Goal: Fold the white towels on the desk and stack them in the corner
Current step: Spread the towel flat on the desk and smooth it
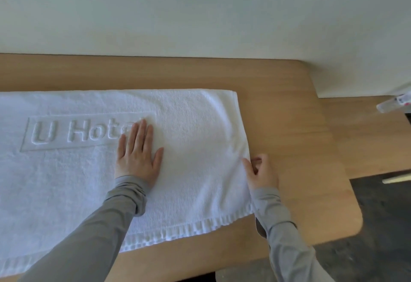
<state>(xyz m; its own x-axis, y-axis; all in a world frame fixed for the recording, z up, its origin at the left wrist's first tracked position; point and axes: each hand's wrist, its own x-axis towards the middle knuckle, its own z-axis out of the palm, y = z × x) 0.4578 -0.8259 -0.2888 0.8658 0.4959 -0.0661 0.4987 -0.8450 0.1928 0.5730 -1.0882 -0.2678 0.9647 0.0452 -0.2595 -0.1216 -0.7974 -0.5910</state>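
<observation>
A white towel (189,137) with an embossed "U Hotel" mark lies spread flat on the wooden desk (295,139), running off the left edge of the view. My left hand (139,154) presses flat on the towel's middle, fingers straight, covering the end of the lettering. My right hand (260,170) is at the towel's right edge, thumb on top and fingers curled at the hem, pinching it. Both arms wear grey sleeves.
A white wall (200,14) runs along the desk's far edge. The desk's rounded corner (353,221) is at the right, with dark floor (382,226) beyond. A small clear bottle (393,103) lies at the far right on a lower surface.
</observation>
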